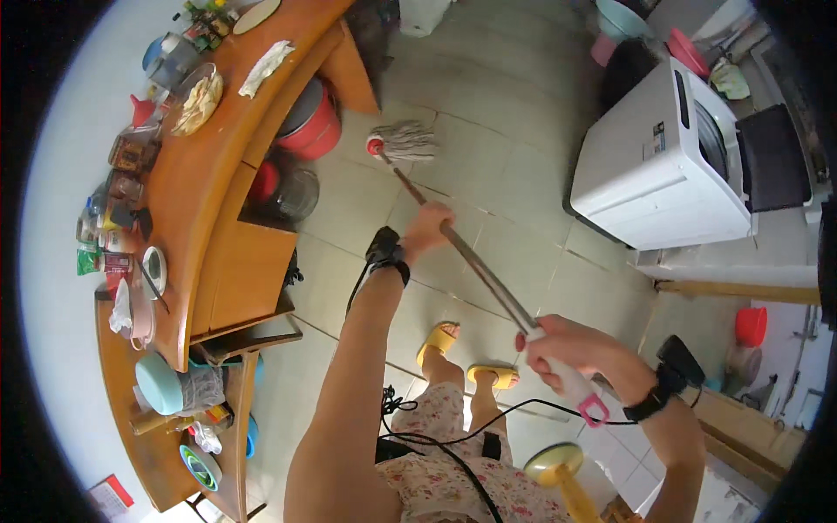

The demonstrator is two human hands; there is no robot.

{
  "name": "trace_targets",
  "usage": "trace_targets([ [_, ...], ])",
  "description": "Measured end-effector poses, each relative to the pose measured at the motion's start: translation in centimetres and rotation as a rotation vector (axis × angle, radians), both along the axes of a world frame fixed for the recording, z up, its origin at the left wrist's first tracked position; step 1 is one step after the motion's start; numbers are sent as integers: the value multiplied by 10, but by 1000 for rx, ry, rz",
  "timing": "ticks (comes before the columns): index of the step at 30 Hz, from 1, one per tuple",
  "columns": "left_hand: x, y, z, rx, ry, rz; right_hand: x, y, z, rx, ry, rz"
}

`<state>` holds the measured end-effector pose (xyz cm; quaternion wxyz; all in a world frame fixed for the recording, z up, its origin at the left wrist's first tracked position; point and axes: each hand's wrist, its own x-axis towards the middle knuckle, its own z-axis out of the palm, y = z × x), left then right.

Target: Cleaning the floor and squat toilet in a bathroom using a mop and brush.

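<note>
Both my hands are closed round the long handle of a mop point(488, 277). My left hand point(426, 228) grips the metal pole partway down, its fingers wrapped over it. Farther up, my right hand point(568, 346) holds the white upper grip, which ends in a pink hanging loop. The mop's pale string head, with a red socket, lies on the tiled floor point(497, 166) ahead of me, near the wooden counter. Dark straps with small devices circle both wrists, and a black cable runs across my lap.
A wooden counter point(209, 174) crowded with bottles, jars and bowls curves along the left. Beneath it stand a red bucket point(316, 126) and a clear jar point(299, 193). On the right is a white washing machine point(654, 166) with its lid up. A yellow stool point(558, 462) is near my right side.
</note>
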<state>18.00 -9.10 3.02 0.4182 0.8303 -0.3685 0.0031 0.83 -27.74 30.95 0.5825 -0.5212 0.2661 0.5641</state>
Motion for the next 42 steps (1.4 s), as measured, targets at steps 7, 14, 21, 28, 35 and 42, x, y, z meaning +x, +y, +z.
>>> trace_targets([
  [7, -3, 85, -12, 54, -7, 260, 33, 45, -34, 43, -54, 234],
  [14, -13, 80, -16, -239, -63, 621, -23, 51, -23, 202, -585, -440],
  [21, -56, 26, -7, -619, 185, 731, -31, 66, -31, -55, -1356, -395],
  [28, -134, -70, 52, -399, -29, 536, -85, -11, 20, -80, -1482, -307],
  [35, -264, -218, 99, -460, 143, 162, -213, -126, 96, -254, -1546, -492],
  [42, -401, -351, 115, -502, 348, -196, -334, -213, 158, -934, -1002, -34],
])
